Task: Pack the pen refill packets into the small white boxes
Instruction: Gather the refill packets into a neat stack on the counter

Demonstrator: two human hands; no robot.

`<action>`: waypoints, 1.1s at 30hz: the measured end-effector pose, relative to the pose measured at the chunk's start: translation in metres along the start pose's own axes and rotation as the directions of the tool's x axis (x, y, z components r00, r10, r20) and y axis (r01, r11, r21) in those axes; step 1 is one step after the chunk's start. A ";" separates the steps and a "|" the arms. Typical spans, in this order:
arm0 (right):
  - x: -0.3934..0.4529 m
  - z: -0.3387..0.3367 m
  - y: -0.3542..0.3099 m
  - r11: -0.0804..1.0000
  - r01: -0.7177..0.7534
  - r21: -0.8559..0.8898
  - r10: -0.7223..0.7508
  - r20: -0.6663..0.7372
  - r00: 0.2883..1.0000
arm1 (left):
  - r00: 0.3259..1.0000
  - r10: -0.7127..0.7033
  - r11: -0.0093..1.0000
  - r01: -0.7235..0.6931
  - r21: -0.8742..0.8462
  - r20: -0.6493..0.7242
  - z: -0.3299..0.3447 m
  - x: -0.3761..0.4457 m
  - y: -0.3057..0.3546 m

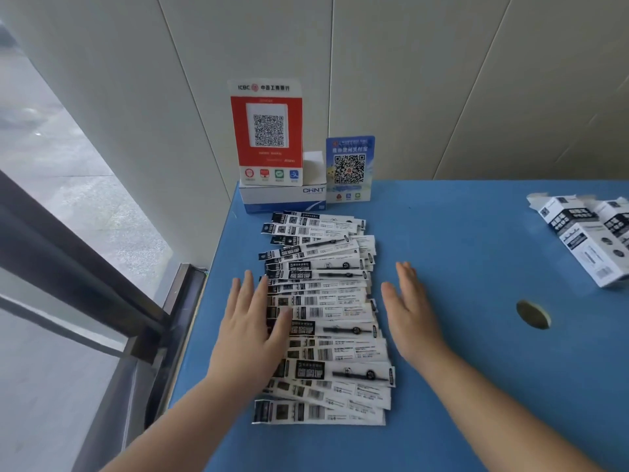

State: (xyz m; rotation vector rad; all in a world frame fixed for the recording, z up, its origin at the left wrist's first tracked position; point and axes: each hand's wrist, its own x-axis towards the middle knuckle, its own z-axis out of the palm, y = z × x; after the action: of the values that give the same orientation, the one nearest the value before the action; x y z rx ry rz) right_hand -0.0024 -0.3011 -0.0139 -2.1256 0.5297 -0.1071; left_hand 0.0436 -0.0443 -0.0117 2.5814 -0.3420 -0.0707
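Pen refill packets [323,315] lie in a loose overlapping row down the blue surface [459,250], from near us toward the far wall. Our left hand [253,321] rests flat and released on their left ends; our right hand [410,313] stands released just beside their right ends. The small white boxes [590,235] sit well apart at far right. We judge that squeezing unevenly could buckle the slippery packets or fan them out

We see bare blue table [459,253] right of the refill packets [323,315]; QR stands [267,131] block far-left, white boxes [592,233] far-right.
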 end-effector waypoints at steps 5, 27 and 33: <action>0.067 -0.003 -0.011 0.989 0.030 -0.144 -0.018 0.080 0.997 | 0.999 -0.043 0.998 0.044 -0.045 0.028 -0.005 0.076 -0.006; 0.138 0.027 -0.047 0.822 0.364 -0.438 -0.214 0.355 0.910 | 0.942 0.223 0.903 -0.297 0.310 0.251 0.000 0.173 0.004; 0.137 0.022 -0.049 0.759 0.489 -0.429 -0.366 0.340 0.866 | 0.946 0.290 0.894 -0.322 0.312 0.145 -0.012 0.163 0.005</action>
State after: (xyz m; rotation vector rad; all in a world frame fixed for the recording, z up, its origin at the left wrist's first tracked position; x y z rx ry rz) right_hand 0.1433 -0.3162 -0.0042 -2.7031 -0.1141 0.0358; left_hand 0.2017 -0.0842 0.0037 2.8226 -0.8607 -0.0233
